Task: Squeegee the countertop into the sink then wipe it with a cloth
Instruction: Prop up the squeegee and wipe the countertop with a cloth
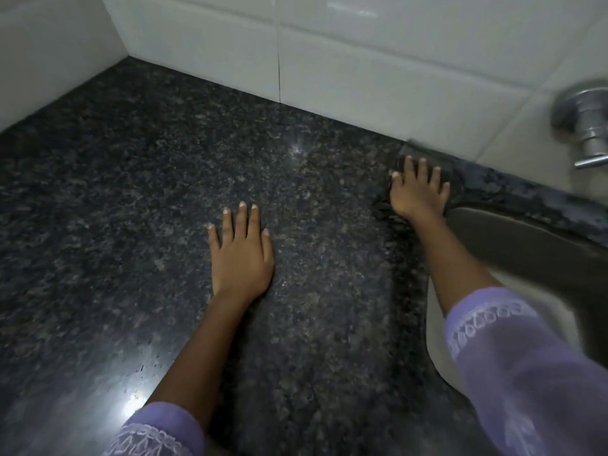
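Our right hand (416, 192) presses a dark cloth (427, 166) flat, fingers spread, beside the sink (526, 245); our left hand (241, 255) rests open on the countertop (131, 192).

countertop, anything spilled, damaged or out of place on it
Nothing stands out. The countertop looks intact, with only light glare. The left hand rests flat on it; the right hand presses a dark cloth by the sink.

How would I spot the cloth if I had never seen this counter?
Find the dark speckled countertop and follow it right to the corner where the sink meets the white tiled wall. There the right hand presses flat on a dark cloth, nearly the granite's colour; the left hand covers only bare stone.
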